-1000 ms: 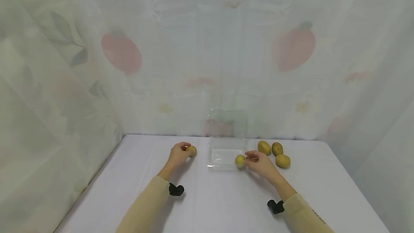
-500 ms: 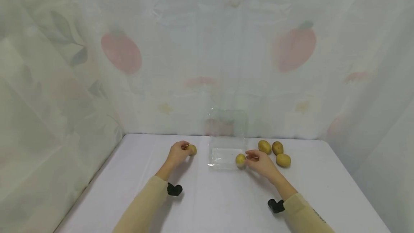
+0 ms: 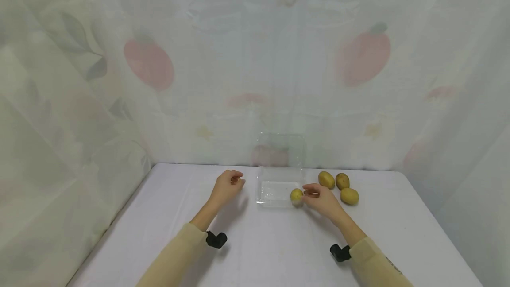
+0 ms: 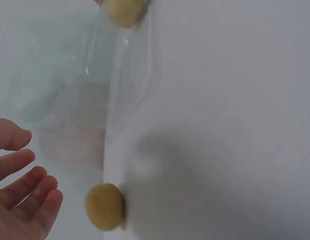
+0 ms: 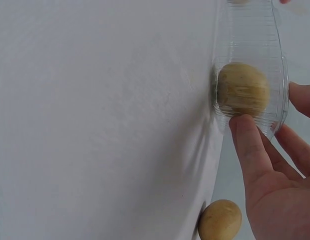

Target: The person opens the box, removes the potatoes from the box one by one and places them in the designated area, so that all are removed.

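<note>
My left hand (image 3: 227,187) hovers above the table at the left of a clear plastic container (image 3: 275,183), fingers parted and loosely bent. Just below it, in the left wrist view, a potato (image 4: 105,207) sits on the white surface, apart from the fingertips; the hand hides it in the head view. My right hand (image 3: 324,200) holds the container's right end. In the right wrist view its thumb (image 5: 250,145) presses the outer wall while a finger reaches over the rim. Behind that wall lies another potato (image 5: 242,90), inside the container. The container's lid (image 3: 280,149) stands raised.
Three more potatoes (image 3: 349,196) lie in a cluster right of the container, close to my right hand. The white table (image 3: 263,247) ends at a patterned curtain (image 3: 215,145) behind, with another curtain (image 3: 52,158) along the left side.
The left hand, which held its potato before, has let go and moved slightly right and up. The right hand and the container have stayed in place.
</note>
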The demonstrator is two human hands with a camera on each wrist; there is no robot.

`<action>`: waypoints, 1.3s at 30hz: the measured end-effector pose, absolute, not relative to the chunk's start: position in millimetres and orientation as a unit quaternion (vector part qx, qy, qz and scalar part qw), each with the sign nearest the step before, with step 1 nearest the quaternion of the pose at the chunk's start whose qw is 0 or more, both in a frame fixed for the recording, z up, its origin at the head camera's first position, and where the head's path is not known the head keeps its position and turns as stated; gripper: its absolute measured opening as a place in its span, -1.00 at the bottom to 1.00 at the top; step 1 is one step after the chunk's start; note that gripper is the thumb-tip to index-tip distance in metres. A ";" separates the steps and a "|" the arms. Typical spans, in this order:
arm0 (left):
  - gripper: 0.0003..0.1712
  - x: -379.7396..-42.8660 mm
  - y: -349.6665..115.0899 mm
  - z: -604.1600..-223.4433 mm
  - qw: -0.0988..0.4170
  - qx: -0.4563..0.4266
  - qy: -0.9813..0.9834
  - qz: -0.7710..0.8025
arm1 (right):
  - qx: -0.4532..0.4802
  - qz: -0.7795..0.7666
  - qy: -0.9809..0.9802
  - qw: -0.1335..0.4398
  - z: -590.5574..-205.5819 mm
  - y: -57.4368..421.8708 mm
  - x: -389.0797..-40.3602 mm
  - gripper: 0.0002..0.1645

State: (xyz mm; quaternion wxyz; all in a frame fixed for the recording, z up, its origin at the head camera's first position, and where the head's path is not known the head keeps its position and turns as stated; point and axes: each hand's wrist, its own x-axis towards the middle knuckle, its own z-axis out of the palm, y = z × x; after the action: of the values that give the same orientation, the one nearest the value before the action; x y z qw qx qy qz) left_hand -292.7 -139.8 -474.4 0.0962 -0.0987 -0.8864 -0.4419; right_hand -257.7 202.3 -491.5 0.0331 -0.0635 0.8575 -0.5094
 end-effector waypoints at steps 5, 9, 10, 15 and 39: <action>-0.72 -286.1 -123.8 -461.8 0.117 -0.147 -0.880 -0.437 | -0.060 -0.514 0.855 0.033 -491.4 201.2 -255.1 -0.43; -0.75 -284.8 -111.0 -456.5 0.123 -0.175 -0.876 -0.432 | -0.062 -0.515 0.854 0.031 -492.3 200.3 -254.0 -0.42; -0.75 -284.5 -107.9 -456.0 0.124 -0.181 -0.876 -0.430 | -0.063 -0.515 0.854 0.031 -492.7 200.2 -254.0 -0.42; -0.74 -283.0 -91.2 -453.7 0.111 -0.190 -0.878 -0.426 | -0.057 -0.520 0.852 0.026 -494.1 200.1 -254.8 -0.42; -0.68 -298.2 -29.6 -460.5 -0.013 -0.217 -0.855 -0.472 | -0.050 -0.508 0.860 0.014 -490.1 195.3 -257.4 -0.47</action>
State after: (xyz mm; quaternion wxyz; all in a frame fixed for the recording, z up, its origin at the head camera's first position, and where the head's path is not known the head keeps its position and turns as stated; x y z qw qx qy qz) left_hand -298.2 -29.6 -460.5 -0.0126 -0.2166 -0.8547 -0.4716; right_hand -257.4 195.3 -490.1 0.0141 -0.0498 0.8595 -0.5085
